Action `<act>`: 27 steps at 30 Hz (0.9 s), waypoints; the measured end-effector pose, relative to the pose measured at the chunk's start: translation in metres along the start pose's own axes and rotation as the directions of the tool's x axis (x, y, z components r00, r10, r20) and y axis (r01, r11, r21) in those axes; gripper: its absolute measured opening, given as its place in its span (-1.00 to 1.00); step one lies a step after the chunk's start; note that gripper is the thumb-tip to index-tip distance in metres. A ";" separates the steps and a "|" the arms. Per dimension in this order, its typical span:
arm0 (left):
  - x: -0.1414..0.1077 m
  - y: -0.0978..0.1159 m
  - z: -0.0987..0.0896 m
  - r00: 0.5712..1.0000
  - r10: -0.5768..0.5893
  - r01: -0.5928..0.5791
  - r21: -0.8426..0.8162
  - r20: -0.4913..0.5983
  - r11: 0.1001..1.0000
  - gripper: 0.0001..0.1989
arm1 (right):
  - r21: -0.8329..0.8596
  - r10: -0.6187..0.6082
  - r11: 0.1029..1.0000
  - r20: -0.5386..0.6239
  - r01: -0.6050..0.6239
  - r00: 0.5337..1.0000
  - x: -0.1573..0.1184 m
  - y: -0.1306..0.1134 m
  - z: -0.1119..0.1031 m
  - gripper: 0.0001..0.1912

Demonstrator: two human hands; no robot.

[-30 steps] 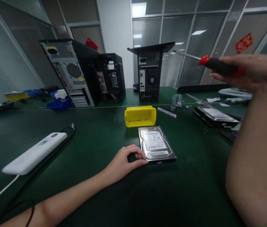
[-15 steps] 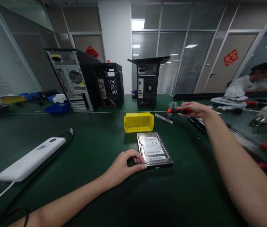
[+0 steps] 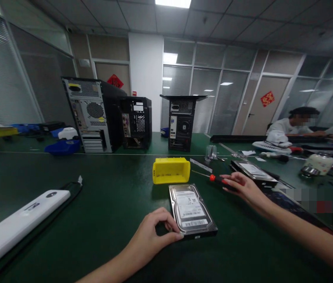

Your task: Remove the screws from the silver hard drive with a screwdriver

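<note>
A silver hard drive [image 3: 189, 208] lies label side up on the green table in front of me. The fingers and thumb of my left hand [image 3: 160, 230] grip its near left corner. In my right hand [image 3: 244, 190] is a screwdriver [image 3: 216, 179] with a red and black handle, its thin shaft pointing left above the table. Just behind the drive stands a yellow plastic bin [image 3: 171, 171], with a few tiny pieces on its bottom. A second hard drive [image 3: 253, 171] rests beyond my right hand.
Computer cases [image 3: 87, 118] stand along the back, with another black case [image 3: 181, 124] near the centre. A white power strip [image 3: 25, 220] lies at left. A flat metal strip [image 3: 201, 165] and a clear container [image 3: 210, 152] are behind the bin. Other people [image 3: 290, 125] sit at far right.
The view has tilted up and turned a little right. My right hand has drawn the screwdriver nearer, away from the clear container. My left hand stays on the drive's corner.
</note>
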State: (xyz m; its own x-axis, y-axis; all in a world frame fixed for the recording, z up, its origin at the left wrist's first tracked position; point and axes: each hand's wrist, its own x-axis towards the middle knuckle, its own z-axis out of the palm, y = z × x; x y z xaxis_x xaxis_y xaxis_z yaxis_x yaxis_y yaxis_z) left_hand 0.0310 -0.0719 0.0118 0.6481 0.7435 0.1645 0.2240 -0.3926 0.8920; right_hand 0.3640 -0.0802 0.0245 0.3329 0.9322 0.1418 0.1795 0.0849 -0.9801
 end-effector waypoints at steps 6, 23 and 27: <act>-0.002 0.001 0.001 0.999 -0.032 0.032 0.015 -0.011 0.999 -0.93 | -0.248 -0.110 0.961 0.047 0.118 0.993 -0.004 0.011 0.005 -0.69; 0.001 -0.003 0.003 0.995 -0.100 0.100 -0.017 -0.002 0.995 -0.49 | -0.693 -0.104 0.708 0.082 0.131 0.991 0.041 0.031 0.001 -0.79; 0.002 -0.007 0.003 0.996 -0.089 0.089 -0.025 0.005 0.996 -0.43 | -0.804 -0.103 0.587 0.044 0.097 0.994 0.069 0.036 0.005 -0.66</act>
State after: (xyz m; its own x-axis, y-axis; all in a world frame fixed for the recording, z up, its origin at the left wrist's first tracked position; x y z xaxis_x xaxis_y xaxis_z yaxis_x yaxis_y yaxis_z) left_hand 0.0325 -0.0696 0.0048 0.6294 0.7726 0.0827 0.2621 -0.3113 0.9134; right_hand 0.3883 -0.0112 -0.0013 0.2714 0.9332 0.2357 0.8818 -0.1429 -0.4494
